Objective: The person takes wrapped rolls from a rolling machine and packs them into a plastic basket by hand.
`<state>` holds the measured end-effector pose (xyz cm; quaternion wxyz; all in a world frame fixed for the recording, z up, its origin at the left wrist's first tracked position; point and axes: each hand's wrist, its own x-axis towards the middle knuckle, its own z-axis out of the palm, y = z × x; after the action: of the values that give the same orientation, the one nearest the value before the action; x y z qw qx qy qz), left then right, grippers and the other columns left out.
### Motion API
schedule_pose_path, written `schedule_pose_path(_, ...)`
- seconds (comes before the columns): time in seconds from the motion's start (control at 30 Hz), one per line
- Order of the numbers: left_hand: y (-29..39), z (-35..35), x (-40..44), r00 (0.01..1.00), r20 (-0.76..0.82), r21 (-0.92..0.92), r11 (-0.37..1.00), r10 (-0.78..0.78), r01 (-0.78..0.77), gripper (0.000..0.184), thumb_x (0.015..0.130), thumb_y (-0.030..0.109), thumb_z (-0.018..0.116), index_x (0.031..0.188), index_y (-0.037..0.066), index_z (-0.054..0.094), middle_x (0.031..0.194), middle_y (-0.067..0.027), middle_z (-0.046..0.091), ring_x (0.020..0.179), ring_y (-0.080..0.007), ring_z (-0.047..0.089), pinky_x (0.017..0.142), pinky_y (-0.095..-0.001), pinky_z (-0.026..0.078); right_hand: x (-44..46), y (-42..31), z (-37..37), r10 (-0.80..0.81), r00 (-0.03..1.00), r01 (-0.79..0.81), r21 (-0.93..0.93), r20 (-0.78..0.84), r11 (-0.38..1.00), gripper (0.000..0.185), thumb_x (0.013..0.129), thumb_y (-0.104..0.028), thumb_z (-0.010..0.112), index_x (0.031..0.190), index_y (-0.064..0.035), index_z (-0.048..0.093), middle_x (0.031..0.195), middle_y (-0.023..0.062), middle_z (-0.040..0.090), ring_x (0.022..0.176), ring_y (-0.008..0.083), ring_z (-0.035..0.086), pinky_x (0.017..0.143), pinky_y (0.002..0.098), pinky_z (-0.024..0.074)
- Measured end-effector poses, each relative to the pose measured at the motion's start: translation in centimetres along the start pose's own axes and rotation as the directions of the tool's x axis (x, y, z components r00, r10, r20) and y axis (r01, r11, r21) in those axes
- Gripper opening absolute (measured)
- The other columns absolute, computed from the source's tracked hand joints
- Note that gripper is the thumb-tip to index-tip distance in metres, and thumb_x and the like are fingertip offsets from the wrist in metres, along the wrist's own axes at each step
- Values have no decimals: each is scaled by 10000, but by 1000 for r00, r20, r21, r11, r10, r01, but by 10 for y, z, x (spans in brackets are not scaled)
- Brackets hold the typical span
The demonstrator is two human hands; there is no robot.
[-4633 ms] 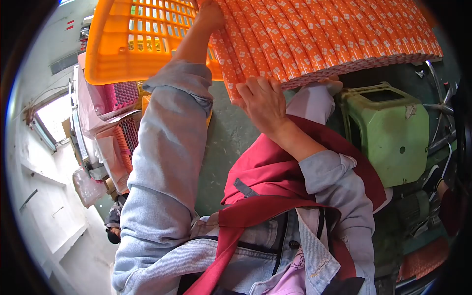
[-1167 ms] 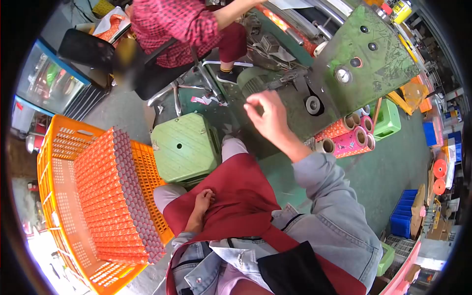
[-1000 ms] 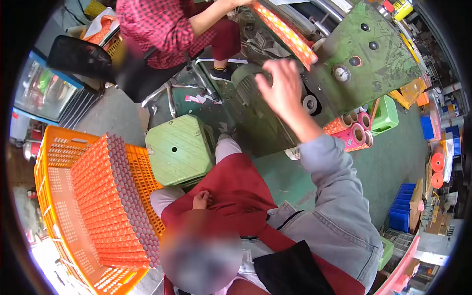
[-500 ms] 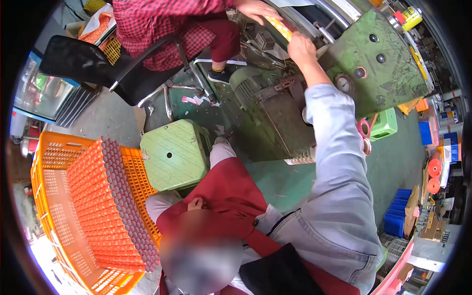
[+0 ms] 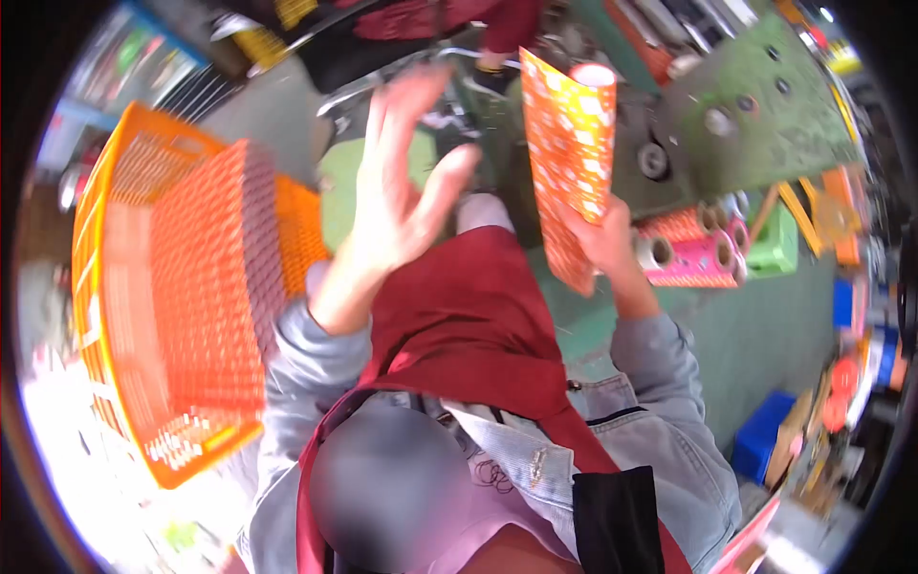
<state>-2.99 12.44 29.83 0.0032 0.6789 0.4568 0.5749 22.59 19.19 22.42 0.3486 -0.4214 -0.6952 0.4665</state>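
Observation:
An orange roll (image 5: 569, 153) with white printed shapes stands nearly upright, its paper edge loose on one side. My right hand (image 5: 607, 239) is closed round its lower part. My left hand (image 5: 392, 191) is raised over the apron with fingers spread and nothing in it, blurred by motion. To its left, many orange patterned tubes (image 5: 206, 287) lie stacked in an orange plastic basket (image 5: 115, 316). Partly behind my left hand is a green stool (image 5: 344, 182).
A green machine (image 5: 765, 124) with knobs and a gauge stands at upper right. Below it lie pink and orange rolls (image 5: 693, 253) beside a green stool (image 5: 773, 239). A co-worker's dark red trouser leg (image 5: 512, 24) shows at the top. Blue bins (image 5: 762, 435) are at lower right.
My right hand has drawn back from near the co-worker's hand and now holds the patterned roll closer to me. My left hand has risen from the apron and opened. The view has shifted.

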Motion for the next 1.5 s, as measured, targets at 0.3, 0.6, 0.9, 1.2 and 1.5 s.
schedule_pose_path(0.3,50,-91,60,886,438,637,748,-152,-186,270,954,273,500,1011,17,564,917,-143,586,909,-320,574,988,-435,360,76,-23,237,-415,894,267,546,167,794,146,775,-92,684,898,-39,627,810,11,644,752,78,587,671,266,478)
schedule_pose_path(0.6,15,-95,40,864,324,796,605,-385,-29,302,949,320,504,841,40,534,804,-123,564,829,-305,570,983,-445,365,77,27,291,-367,909,216,532,195,818,128,778,-66,650,903,-38,643,741,2,628,683,72,572,638,270,484)
schedule_pose_path(0.9,22,-126,24,926,336,823,532,-174,-199,285,906,329,558,857,50,519,854,-95,564,907,-296,563,1026,-446,353,77,29,307,-393,899,261,487,192,834,108,739,-72,660,824,-23,615,706,76,627,633,179,607,616,320,487)
schedule_pose_path(1.2,42,-205,-52,754,462,854,5,-467,-520,549,791,320,703,1202,14,505,1064,-97,591,1062,-283,538,915,-393,440,89,-69,251,-433,584,619,-31,686,785,157,692,-110,639,831,-48,603,824,88,667,761,365,612,688,410,498)
schedule_pose_path(1.5,43,-236,-103,408,124,982,171,-905,82,404,753,299,730,1081,98,605,878,-90,646,864,-265,646,754,-423,493,66,-81,276,-514,443,770,-18,734,638,207,666,-136,711,816,-83,579,786,63,564,785,284,566,681,382,481)
